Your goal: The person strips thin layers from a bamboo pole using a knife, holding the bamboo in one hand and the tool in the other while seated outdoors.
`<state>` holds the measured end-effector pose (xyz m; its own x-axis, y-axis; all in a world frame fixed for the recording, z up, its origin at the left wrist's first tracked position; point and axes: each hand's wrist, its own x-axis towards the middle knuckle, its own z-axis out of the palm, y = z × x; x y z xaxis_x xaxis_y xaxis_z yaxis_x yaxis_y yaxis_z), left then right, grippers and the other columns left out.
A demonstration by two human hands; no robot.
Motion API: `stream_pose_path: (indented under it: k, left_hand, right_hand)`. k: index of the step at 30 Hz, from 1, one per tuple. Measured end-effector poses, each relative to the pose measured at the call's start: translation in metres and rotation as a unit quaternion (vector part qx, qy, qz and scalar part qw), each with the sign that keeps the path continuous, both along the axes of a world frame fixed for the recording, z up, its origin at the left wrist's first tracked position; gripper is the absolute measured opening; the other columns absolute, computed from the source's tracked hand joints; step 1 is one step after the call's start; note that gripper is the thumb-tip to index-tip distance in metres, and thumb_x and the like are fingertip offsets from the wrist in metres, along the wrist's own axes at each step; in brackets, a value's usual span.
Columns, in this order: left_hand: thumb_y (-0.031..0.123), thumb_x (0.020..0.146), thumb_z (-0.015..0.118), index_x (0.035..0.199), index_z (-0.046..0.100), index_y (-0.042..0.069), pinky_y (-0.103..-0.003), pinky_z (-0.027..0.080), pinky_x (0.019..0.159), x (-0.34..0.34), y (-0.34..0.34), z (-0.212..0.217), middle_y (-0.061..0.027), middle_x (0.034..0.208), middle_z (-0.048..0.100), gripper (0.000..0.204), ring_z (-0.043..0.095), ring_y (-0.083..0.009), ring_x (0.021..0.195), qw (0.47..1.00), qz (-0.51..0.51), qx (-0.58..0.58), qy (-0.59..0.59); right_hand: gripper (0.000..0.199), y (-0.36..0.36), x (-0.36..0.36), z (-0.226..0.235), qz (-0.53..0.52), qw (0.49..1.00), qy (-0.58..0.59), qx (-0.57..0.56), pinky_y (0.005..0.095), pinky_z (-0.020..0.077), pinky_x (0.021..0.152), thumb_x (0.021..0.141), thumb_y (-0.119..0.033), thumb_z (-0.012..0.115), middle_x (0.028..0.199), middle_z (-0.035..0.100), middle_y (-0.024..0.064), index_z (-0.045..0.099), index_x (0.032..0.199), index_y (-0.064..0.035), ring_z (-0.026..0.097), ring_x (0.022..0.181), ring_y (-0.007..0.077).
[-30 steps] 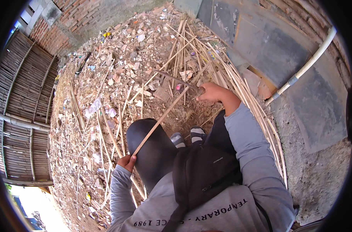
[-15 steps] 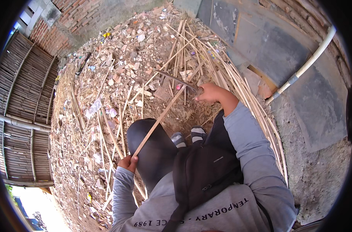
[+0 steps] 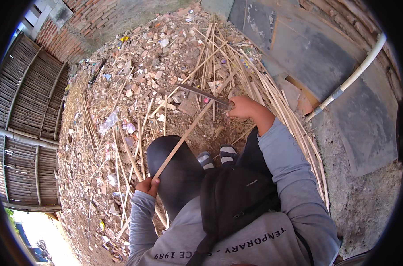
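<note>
While left grip [image 3: 147,185] holds strip [image 3: 184,137]; right [image 3: 241,106] seemingly cuts.

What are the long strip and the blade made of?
Strip, left hand at its near end: pale tan, straight, fibrous-looking, likely split bamboo like the piled slats. Blade, in the right hand: flat, dull grey, probably worn steel; its handle is hidden.

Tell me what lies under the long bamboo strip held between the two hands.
Under the long pale bamboo strip lie the person's dark-trousered knee and rubble-strewn ground. The dark knife blade rests across its top. Ground beneath the knee is hidden.
</note>
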<state>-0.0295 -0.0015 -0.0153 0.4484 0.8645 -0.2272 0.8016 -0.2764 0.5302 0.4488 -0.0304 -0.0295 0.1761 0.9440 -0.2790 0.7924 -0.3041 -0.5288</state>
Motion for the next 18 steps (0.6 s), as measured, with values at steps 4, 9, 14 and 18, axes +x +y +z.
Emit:
stream_pose_path:
  k: [4, 9, 14, 18]
  left_hand:
    - [0.049, 0.09, 0.054, 0.084, 0.064, -0.001, -0.039, 0.043, 0.055, -0.004, 0.001, -0.005, -0.0145, 0.058, 0.056, 0.051, 0.056, -0.0247, 0.055, 1.0, -0.003, 0.006, -0.01]
    - [0.049, 0.091, 0.052, 0.081, 0.061, 0.0, -0.043, 0.044, 0.055, -0.005, 0.0, -0.009, -0.0186, 0.059, 0.057, 0.051, 0.058, -0.0339, 0.057, 0.999, -0.018, 0.03, 0.002]
    - [0.047, 0.092, 0.049, 0.076, 0.056, 0.002, -0.051, 0.044, 0.055, 0.003, -0.007, -0.007, -0.0233, 0.061, 0.057, 0.048, 0.058, -0.0448, 0.061, 0.989, -0.028, 0.135, 0.058]
    - [0.046, 0.092, 0.049, 0.073, 0.053, 0.003, -0.053, 0.043, 0.055, -0.002, -0.008, -0.015, -0.0236, 0.06, 0.056, 0.047, 0.056, -0.0463, 0.06, 0.983, -0.035, 0.167, 0.067]
  right_hand:
    - [0.046, 0.0, -0.004, 0.006, -0.015, 1.0, -0.012, 0.015, 0.0431, 0.0486, 0.08, 0.07, -0.036, 0.073, 0.095, 0.065, 0.0196, 0.065, 0.103, -0.0039, 0.062, 0.093, 0.0352]
    - [0.04, -0.009, -0.02, 0.011, 0.069, 0.997, 0.02, 0.042, 0.0434, 0.0477, 0.075, 0.071, -0.034, 0.074, 0.088, 0.064, 0.0179, 0.064, 0.097, -0.0051, 0.062, 0.087, 0.0348]
    - [0.038, -0.003, -0.013, 0.006, -0.031, 0.999, -0.025, 0.033, 0.0444, 0.0473, 0.069, 0.071, -0.034, 0.074, 0.081, 0.064, 0.0175, 0.064, 0.092, -0.0041, 0.063, 0.079, 0.035]
    - [0.04, -0.003, -0.039, 0.019, 0.051, 0.994, -0.098, 0.021, 0.0443, 0.05, 0.081, 0.074, -0.034, 0.072, 0.094, 0.066, 0.0151, 0.063, 0.102, -0.0071, 0.062, 0.095, 0.0349]
